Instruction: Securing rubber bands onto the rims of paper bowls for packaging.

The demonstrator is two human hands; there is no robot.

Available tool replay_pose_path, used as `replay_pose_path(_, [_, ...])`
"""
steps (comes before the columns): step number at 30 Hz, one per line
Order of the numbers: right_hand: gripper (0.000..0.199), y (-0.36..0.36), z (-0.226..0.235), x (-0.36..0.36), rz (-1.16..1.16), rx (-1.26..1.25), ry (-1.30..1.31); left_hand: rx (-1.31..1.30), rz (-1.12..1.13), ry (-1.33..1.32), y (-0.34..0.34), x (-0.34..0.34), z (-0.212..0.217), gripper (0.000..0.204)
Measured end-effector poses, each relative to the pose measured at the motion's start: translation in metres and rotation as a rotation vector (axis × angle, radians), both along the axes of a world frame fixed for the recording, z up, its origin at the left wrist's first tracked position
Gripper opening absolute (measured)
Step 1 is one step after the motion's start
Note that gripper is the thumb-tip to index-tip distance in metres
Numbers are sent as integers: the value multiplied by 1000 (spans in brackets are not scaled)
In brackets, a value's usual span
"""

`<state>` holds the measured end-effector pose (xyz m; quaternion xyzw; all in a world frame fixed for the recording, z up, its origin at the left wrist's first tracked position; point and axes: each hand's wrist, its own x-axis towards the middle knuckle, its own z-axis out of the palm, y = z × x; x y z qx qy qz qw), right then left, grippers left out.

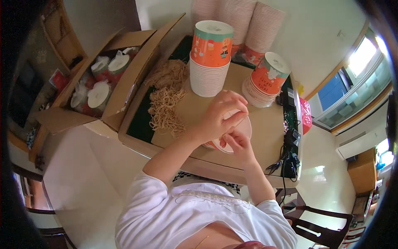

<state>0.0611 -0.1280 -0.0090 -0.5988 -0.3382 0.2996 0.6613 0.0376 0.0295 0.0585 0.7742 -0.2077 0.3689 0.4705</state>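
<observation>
A paper bucket (pixel 245 125) stands on the brown board near the table's front edge, its pale round face up and a bit of orange side showing. My left hand (pixel 223 115) is over it with the fingers curled and pinched together. Just below, my right hand (pixel 237 144) is closed at the bucket's near side, thumb against fingers. What either hand pinches is too small or hidden to make out. To the left lies a loose heap of tan twine loops (pixel 166 108). Behind my hands rises a tall stack of orange and green paper buckets (pixel 210 62), turned upside down.
A shorter bucket stack (pixel 267 79) stands right of the tall one. More stacks (pixel 265 29) lean by the wall. An open cardboard box (pixel 132 79) with wrapped buckets sits left of the table. Black cables (pixel 286 159) lie along the right edge, near a dark chair (pixel 323 222).
</observation>
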Motion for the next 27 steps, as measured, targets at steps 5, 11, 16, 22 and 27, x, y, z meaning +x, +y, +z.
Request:
replay_pose_path(5, [15, 4, 9, -2, 23, 110, 90, -40, 97, 25, 1, -11, -3, 16])
replay_pose_path(11, [6, 9, 3, 10, -139, 316, 382, 142, 361, 179, -3, -62, -43, 22])
replay_pose_path(16, [6, 13, -2, 7, -150, 384, 393, 106, 427, 216, -27, -64, -70, 15])
replay_pose_path(22, [11, -7, 35, 18, -258, 665, 558, 250, 421, 121, -5, -58, -113, 22])
replay_pose_path(27, [16, -45, 50, 32, -297, 822, 569, 136, 138, 156, 43, -56, -93, 37])
